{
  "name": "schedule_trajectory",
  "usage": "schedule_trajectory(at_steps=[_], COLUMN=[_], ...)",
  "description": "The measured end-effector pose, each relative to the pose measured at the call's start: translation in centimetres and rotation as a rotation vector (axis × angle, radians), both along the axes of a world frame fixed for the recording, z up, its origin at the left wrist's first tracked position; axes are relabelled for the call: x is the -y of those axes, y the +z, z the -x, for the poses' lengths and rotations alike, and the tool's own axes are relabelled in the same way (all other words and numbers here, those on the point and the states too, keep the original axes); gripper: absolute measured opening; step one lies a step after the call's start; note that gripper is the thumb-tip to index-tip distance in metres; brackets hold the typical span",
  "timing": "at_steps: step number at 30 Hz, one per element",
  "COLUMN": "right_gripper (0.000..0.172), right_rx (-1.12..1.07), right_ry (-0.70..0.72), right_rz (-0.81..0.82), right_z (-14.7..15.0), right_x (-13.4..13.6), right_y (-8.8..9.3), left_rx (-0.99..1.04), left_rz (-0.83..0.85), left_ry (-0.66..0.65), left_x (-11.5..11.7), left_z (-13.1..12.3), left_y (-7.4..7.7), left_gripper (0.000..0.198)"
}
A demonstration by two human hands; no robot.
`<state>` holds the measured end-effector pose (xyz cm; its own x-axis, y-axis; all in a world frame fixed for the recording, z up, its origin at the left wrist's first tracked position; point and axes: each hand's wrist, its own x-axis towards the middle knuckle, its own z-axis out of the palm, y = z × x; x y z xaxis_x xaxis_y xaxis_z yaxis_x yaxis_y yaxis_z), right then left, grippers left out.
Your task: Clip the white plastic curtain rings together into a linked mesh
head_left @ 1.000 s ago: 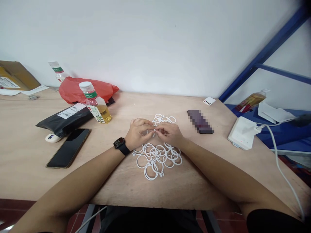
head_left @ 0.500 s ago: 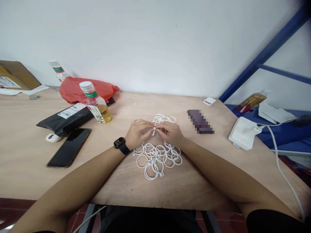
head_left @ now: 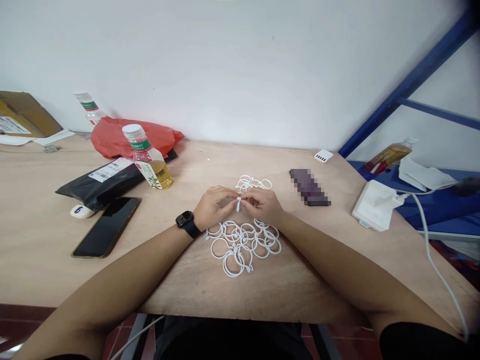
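Between my fingertips is a small white plastic ring (head_left: 238,204), seen nearly edge-on. My left hand (head_left: 215,206) pinches it from the left, closed at thumb and forefinger. From the other side my right hand (head_left: 263,206) pinches it too, so the fingertips of both hands almost meet. Just below my hands lies a loose pile of white rings (head_left: 240,245) with small clips or eyelets on them, resembling curtain rings. A smaller group of white rings (head_left: 255,183) rests on the table beyond my fingers. My fingers hide part of the held ring.
Left on the wooden table (head_left: 180,295) are a phone (head_left: 107,227), a black parcel (head_left: 101,182), a drink bottle (head_left: 150,160) and a red bag (head_left: 116,132). At right are a pixelated dark object (head_left: 309,187), a white power adapter (head_left: 377,205) with cable, and a small white box (head_left: 323,156).
My hands stay almost in place, both still pinching the white ring. The ring's hanging part looks slightly more upright. The piles have not visibly changed.
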<state>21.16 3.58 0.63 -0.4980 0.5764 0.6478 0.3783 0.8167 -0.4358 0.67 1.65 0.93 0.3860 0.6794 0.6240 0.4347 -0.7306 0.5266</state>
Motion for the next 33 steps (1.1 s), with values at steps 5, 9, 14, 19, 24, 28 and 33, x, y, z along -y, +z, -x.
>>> schedule_trajectory(at_steps=[5,9,14,19,24,28,33], right_gripper=[0.008,0.008,0.007,0.008,0.009,0.009,0.009], right_rx=[0.016,0.017,0.020,0.025,0.016,0.012,0.014], right_ry=[0.004,0.010,0.004,0.007,0.012,0.006,0.007], right_rz=[0.006,-0.002,0.010,0.020,0.015,0.018,0.021], right_z=[-0.11,-0.15,-0.14,-0.14,-0.13,-0.14,-0.09], right_x=[-0.19,-0.25,-0.22,-0.24,-0.20,-0.16,-0.12], right_y=[-0.22,-0.24,-0.23,-0.28,-0.23,-0.22,-0.17], left_rx=[-0.007,-0.010,-0.013,-0.020,-0.015,-0.023,-0.028], left_rz=[0.011,0.012,0.003,0.004,0.012,0.005,0.005], left_ry=[-0.002,-0.004,-0.003,-0.008,-0.013,-0.006,-0.009], left_x=[-0.03,-0.01,0.00,-0.02,0.00,0.05,0.11], left_z=[0.01,0.03,0.04,0.02,0.04,0.03,0.03], left_y=[-0.06,-0.06,-0.06,-0.09,-0.07,-0.03,0.03], left_gripper=[0.011,0.011,0.010,0.010,0.011,0.011,0.013])
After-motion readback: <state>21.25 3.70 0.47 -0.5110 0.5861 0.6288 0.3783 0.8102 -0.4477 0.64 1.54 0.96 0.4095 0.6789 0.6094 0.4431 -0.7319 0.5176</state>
